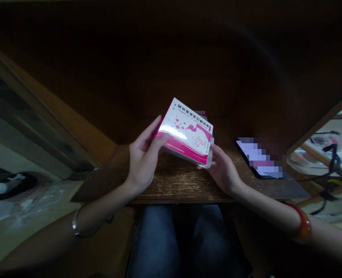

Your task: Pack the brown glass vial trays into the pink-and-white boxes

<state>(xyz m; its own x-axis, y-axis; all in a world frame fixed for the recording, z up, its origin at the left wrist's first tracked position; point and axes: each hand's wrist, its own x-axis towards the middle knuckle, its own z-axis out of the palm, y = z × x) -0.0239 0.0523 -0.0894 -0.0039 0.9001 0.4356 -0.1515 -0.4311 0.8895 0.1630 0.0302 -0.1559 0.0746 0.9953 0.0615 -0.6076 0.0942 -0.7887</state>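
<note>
A white and pink medicine box point(185, 133) is held tilted above the wooden desk, its printed front facing up. My left hand point(144, 158) grips its left end, with the thumb on the front and the fingers behind. At the box's right end a pale flap point(210, 154) sticks out. My right hand point(224, 168) is closed around that end, its fingertips partly hidden by the box and flap. Behind the box, a small part of another printed item point(201, 114) shows; most of it is hidden.
A phone point(258, 158) with a lit, blurred screen lies on the desk point(171, 189) right of my right hand. Wooden side panels point(52, 104) and a dark back enclose the desk. Cables point(331, 154) and plastic bags are at the far right. Clear plastic point(40, 200) lies at lower left.
</note>
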